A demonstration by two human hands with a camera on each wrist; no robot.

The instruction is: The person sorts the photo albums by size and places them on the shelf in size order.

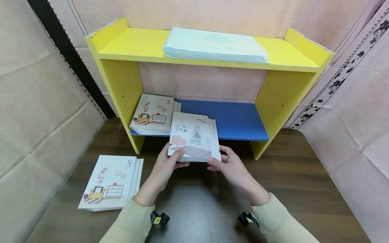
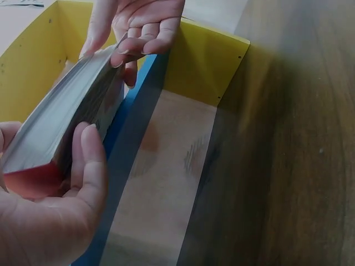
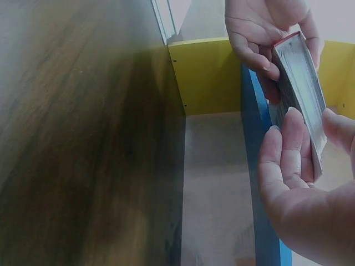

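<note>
Both hands hold a small stack of white-covered books, its top cover printed with a pink shape and a pale house, at the front edge of the blue lower shelf. My left hand grips the near left corner, thumb on top and fingers beneath. At the near right corner, my right hand pinches the stack the same way. In the left wrist view, the stack's page edges face the camera, with a red end near the left hand. Another book stack, with a yellow armchair on its cover, sits on the shelf's left.
On the tabletop at left lies a further book stack with the armchair cover. A light-blue flat package rests on the upper shelf of the yellow bookcase. Pale cloth walls stand on both sides.
</note>
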